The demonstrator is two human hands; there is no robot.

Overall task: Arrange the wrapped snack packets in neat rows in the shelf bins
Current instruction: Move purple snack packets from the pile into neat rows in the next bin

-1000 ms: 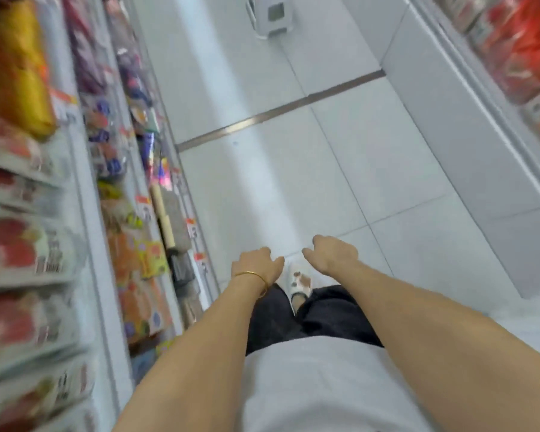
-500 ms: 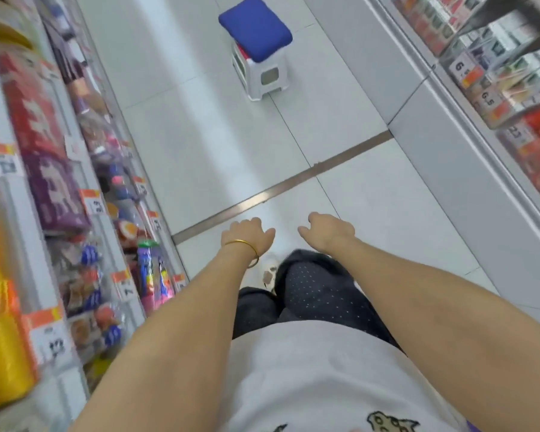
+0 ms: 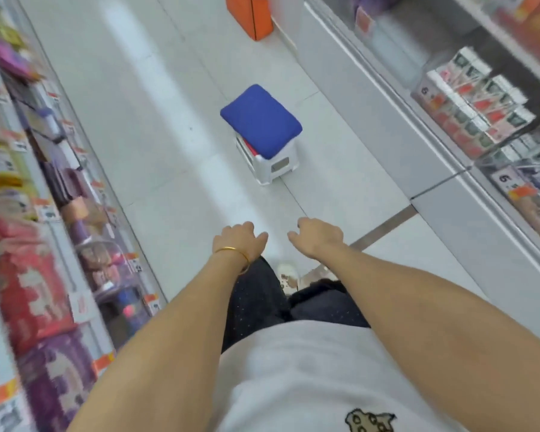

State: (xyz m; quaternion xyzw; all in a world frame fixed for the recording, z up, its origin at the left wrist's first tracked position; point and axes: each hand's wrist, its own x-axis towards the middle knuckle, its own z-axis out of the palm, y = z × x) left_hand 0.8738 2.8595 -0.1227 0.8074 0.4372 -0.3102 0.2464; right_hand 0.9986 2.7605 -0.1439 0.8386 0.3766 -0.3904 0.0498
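My left hand (image 3: 239, 241), with a gold bangle at the wrist, and my right hand (image 3: 317, 236) hang out in front of me over the aisle floor, a hand's width apart. Both hold nothing, fingers loosely curled and apart. Wrapped snack packets fill the blurred shelf bins on my left: a red packet (image 3: 28, 285), a purple one (image 3: 56, 378) below it, smaller packets in clear bins (image 3: 103, 260) lower down. Neither hand touches the shelves.
A white stool with a blue cushion (image 3: 261, 120) stands in the aisle ahead. An orange box (image 3: 250, 14) sits further on. On the right runs a grey counter (image 3: 449, 219) with boxed goods (image 3: 477, 98) behind glass. White tiled floor lies between.
The view has swung forward along the aisle; the blue stool now sits nearer the frame's middle and the orange box has appeared. Both hands stay empty in the same pose.
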